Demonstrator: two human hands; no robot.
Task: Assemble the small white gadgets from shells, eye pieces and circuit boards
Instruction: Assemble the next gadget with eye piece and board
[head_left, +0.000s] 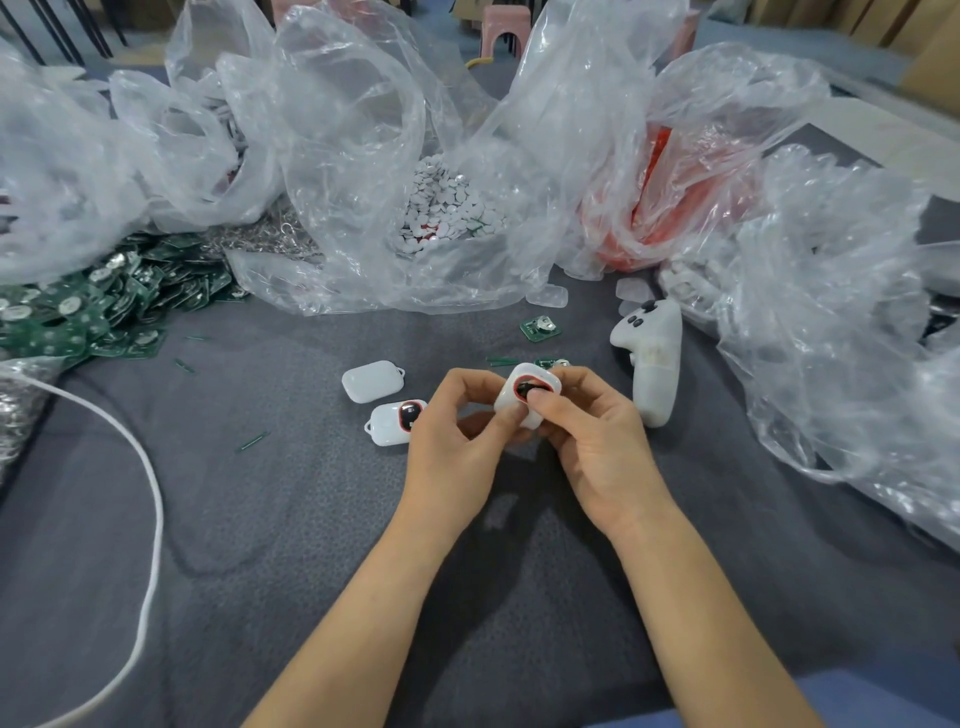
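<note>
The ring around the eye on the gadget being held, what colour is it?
Red ring on the white gadget; head view shows it best.

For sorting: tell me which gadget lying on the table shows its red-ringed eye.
The nearer gadget, by the left hand: its eye faces up. The farther gadget shows only plain white.

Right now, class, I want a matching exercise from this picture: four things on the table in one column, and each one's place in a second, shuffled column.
Things
1. controller
2. boards
3. discs
4. gadget

Places
A. gripped between left hand and right hand
B. inside a clear bag, centre back
C. heaped at far left
D. lying just right of the hands

Pairs: 1-D, 2-C, 3-B, 4-A
</note>
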